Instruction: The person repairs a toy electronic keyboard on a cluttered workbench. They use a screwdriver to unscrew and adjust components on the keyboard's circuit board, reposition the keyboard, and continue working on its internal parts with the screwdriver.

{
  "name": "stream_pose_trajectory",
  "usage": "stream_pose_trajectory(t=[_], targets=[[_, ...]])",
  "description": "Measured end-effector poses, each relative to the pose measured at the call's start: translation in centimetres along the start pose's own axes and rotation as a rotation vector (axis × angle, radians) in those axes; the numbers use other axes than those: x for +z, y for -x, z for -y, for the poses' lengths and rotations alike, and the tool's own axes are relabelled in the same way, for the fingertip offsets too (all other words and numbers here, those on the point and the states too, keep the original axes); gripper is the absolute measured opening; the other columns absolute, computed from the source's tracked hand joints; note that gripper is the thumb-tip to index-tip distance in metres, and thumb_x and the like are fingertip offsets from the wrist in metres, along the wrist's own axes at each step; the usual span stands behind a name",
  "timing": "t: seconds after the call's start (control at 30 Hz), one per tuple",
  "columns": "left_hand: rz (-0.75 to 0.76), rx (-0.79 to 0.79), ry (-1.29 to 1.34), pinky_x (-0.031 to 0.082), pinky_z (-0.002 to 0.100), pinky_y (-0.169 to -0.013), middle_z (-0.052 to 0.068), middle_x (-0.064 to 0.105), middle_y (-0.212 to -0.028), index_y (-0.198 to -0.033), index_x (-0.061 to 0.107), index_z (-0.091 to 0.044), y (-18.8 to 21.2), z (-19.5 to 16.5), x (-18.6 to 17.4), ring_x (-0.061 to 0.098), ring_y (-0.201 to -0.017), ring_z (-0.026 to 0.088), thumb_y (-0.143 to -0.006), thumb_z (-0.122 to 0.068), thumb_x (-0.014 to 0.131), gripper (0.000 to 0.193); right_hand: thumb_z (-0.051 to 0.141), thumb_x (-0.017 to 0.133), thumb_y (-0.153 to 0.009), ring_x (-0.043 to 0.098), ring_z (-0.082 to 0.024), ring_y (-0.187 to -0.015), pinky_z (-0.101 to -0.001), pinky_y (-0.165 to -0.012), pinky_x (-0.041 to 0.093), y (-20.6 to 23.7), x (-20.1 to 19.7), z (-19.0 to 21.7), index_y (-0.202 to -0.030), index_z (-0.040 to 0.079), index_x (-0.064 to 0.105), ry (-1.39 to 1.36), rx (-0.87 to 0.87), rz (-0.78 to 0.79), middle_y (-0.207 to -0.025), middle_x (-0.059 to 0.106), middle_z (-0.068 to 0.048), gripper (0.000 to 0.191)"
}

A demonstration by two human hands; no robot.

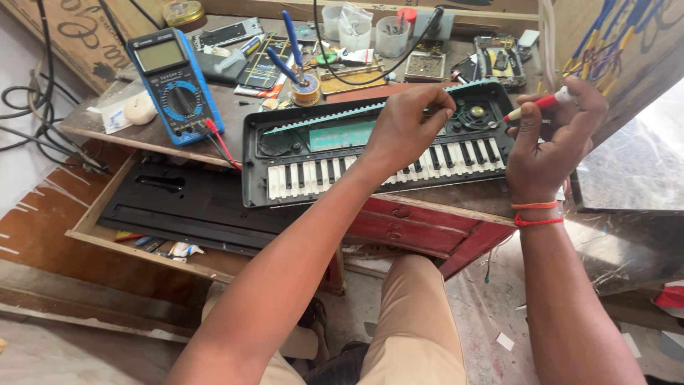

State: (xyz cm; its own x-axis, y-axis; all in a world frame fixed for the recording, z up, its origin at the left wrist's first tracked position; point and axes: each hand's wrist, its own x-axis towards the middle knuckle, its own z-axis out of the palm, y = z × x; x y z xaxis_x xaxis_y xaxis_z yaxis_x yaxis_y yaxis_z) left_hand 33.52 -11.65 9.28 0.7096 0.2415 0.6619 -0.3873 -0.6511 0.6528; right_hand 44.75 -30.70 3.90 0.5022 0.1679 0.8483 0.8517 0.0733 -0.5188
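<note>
Opened keyboard (pixel 370 153), black-cased, circuit board exposed; left fingers (pixel 427 107) pinch inside, right fingers (pixel 531 114) hold red screwdriver (pixel 534 105).

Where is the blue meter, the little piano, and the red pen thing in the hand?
Blue meter (pixel 176 85): head view, on its round dial.
Little piano (pixel 313 173): head view, on its white keys.
Red pen-like tool (pixel 545 103): head view, on its red barrel, in the right hand (pixel 552 142).

Worn wooden workbench (pixel 92 125), dusty concrete floor (pixel 491 306)
</note>
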Motion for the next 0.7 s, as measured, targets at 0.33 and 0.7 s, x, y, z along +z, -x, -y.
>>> stream_pose_trajectory(t=[0.33, 0.7], targets=[[0.098, 0.012, 0.022, 0.057, 0.033, -0.072, 0.009, 0.077, -0.087, -0.093, 0.073, -0.004, -2.2, 3.5, 3.7, 0.075, -0.079, 0.019, -0.088, -0.012, 0.071, 0.01, 0.0, 0.07, -0.117, 0.077, -0.017, -0.095, -0.0281, -0.084, 0.058, -0.6, 0.0, 1.0, -0.141, 0.005, 0.053, 0.231, -0.123, -0.087, -0.104, 0.078, -0.012, 0.03], [0.266, 0.012, 0.011, 0.059, 0.034, -0.075, 0.013, 0.077, -0.088, -0.097, 0.074, -0.003, -3.4, 5.1, 6.7, 0.077, -0.082, 0.023, -0.085, -0.01, 0.071, 0.014, 0.0, 0.078, -0.114, 0.079, -0.017, -0.093, -0.0269, -0.075, 0.059, -1.1, 0.3, 1.4, -0.138, 0.008, 0.058, 0.229, -0.086, -0.062, -0.103, 0.078, -0.011, 0.032]])
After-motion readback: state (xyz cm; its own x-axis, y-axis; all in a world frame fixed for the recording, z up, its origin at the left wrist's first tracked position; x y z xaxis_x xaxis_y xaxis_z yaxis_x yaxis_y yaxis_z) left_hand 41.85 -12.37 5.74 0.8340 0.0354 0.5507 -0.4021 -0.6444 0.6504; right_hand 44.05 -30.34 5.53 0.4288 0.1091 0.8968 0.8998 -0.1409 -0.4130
